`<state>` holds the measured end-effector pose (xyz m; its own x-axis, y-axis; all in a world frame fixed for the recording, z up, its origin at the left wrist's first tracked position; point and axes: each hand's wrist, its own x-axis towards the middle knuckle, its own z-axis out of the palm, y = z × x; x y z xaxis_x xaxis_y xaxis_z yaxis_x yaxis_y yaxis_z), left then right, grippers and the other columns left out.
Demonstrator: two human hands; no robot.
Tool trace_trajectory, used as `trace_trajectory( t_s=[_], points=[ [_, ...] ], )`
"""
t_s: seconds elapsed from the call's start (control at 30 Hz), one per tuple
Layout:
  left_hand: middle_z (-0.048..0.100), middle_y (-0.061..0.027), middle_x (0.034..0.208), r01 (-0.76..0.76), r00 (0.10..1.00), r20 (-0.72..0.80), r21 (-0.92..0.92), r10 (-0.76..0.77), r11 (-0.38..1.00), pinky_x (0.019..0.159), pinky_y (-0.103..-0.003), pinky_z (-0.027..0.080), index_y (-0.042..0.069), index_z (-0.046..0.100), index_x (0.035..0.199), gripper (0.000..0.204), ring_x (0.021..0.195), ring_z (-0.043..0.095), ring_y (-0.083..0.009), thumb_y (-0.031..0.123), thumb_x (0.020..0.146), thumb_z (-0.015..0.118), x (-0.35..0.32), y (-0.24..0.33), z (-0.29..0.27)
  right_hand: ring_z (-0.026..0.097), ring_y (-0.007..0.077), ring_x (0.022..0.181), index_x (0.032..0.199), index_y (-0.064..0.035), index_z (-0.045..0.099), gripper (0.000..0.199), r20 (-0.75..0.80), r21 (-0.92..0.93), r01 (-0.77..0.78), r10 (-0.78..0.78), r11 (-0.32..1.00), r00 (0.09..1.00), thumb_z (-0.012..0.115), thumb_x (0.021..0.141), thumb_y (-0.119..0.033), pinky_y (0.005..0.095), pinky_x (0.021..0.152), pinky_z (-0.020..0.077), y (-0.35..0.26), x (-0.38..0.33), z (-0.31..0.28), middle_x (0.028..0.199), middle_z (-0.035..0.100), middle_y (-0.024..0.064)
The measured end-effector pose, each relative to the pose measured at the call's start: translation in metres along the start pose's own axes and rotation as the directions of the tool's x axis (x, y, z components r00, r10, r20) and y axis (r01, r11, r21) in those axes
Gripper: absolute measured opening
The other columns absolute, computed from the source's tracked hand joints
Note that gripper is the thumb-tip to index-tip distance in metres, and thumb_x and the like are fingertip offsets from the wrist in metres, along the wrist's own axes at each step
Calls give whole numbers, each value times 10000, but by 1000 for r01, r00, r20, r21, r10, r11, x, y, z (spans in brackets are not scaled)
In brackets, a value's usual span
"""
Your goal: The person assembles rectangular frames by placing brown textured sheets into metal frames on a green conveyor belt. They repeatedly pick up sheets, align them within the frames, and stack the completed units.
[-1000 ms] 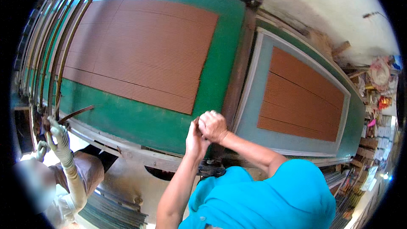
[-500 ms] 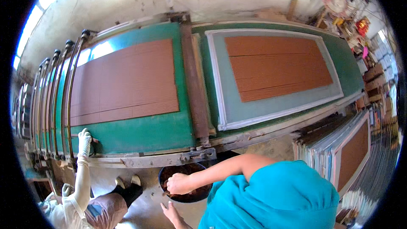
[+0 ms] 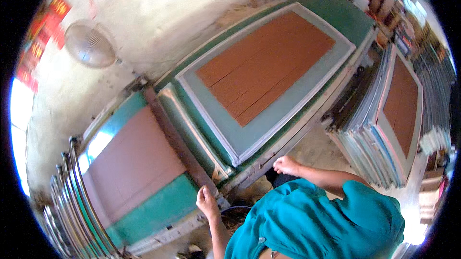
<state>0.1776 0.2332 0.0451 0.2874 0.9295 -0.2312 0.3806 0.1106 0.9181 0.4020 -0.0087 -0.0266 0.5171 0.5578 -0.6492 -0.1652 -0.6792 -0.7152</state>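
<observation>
the left hand (image 3: 207,204), low in the middle of the frame, has its fingers curled in and its thumb uppermost; whether something small sits inside it, i cannot tell. the right hand (image 3: 286,165), right of centre, is loosely curled too (its inner side is turned away, so i cannot tell if it grips anything). just beside the left hand is the lower end of a brown beam (image 3: 180,151), which slants up toward the left. the right hand is near the front edge of the green worktop (image 3: 336,14), where a pale-rimmed frame (image 3: 209,124) lies flat across the centre and upper middle; inside it is a reddish-brown panel (image 3: 266,64) crossed by thin dark lines. a wooden strip (image 3: 192,129) lies between beam and frame. at lower left, a duller brown sheet (image 3: 134,163) rests on a green surface (image 3: 153,201), with metal rods (image 3: 89,196) over its left end. a stack of frames (image 3: 384,129) leans at the right, and a round fan (image 3: 90,43) shows upper left.
</observation>
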Motion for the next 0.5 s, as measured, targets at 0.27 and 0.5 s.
trace_trajectory(
  t_s=[0.27, 0.5],
  points=[
    [559, -159, 1033, -441, 838, 444, 209, 317, 873, 787, -317, 455, -5, 439, 1259, 451, 856, 547, -205, 85, 834, 559, 246, 103, 231, 617, 217, 811, 1126, 0, 493, 483, 285, 763, -431, 348, 482, 893, 574, 854, -391, 381, 683, 530, 18, 120, -86, 993, 612, 127],
    [397, -261, 1321, -667, 719, 666, 581, 199, 466, 1009, -411, 334, -33, 366, 1309, 538, 1211, 398, -395, 234, 861, 500, 464, 199, 393, 636, 293, 748, 1058, 142, 454, 631, 651, 675, -737, 447, 28, 613, 617, 807, -414, 395, 671, 556, 0, 166, -141, 888, 619, 227]
  ],
)
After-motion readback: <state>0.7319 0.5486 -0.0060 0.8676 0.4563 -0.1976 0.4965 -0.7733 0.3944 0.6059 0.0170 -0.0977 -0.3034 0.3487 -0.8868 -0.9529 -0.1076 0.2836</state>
